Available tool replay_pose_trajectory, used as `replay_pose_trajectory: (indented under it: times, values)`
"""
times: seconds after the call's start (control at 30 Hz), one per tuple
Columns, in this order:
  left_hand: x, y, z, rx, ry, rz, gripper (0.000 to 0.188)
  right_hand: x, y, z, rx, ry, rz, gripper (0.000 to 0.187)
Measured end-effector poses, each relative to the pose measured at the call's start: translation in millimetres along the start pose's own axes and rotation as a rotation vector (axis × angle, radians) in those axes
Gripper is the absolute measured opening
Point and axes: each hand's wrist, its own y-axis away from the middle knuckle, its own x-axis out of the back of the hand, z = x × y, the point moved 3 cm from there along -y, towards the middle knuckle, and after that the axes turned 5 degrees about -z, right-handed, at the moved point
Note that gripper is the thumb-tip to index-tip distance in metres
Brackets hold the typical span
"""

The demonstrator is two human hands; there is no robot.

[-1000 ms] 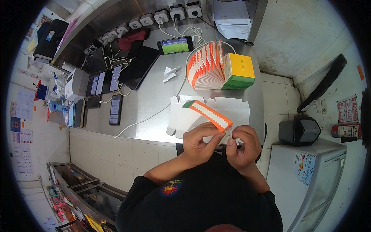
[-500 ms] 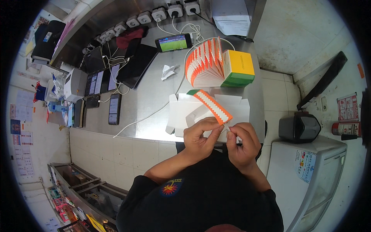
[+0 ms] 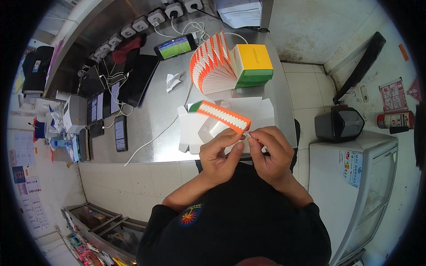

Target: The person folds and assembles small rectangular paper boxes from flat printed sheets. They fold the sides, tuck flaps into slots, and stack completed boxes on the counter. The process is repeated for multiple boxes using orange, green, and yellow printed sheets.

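A narrow orange card piece (image 3: 226, 117) with a white scalloped band and a green end slants up and leftward from my fingers. It looks like a small folded carton. My left hand (image 3: 218, 156) is closed on its lower end, thumb and forefinger by the corner. My right hand (image 3: 271, 155) pinches a small white bit at that same corner; whether it is a flap or a separate scrap, I cannot tell. Beneath lies an unfolded white carton (image 3: 257, 107). Behind it a fanned row of similar orange-and-white cards (image 3: 212, 66) leans against a yellow-and-green block (image 3: 253, 66).
A phone (image 3: 175, 47) showing a green field stands at the back, near cables and a row of sockets (image 3: 156, 17). Crumpled white paper (image 3: 174, 81) lies left of the cards. Another phone (image 3: 120, 133) is further left. A white chest freezer (image 3: 333, 186) stands to the right.
The view has shifted, moving the scene leftward. The orange card piece lies flatter, its green end swung farther left. Both hands stay together at its lower corner.
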Motion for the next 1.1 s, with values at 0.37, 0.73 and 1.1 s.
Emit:
replay_pose_trajectory:
  times: [0.37, 0.73, 1.1]
  values:
    - [-15.5, 3.4, 5.4, -0.010, 0.166, -0.127, 0.058, -8.1, 0.3, 8.7, -0.015, -0.134, 0.068, 0.018]
    - [1.1, -5.0, 13.8, -0.154, -0.347, -0.018, 0.019, -6.8, 6.6, 31.3, 0.020, -0.541, -0.014, 0.041]
    - [9.7, -11.8, -3.6, 0.237, -0.100, -0.086, 0.035, -3.3, 2.6, 25.7, 0.196, 0.038, -0.154, 0.038]
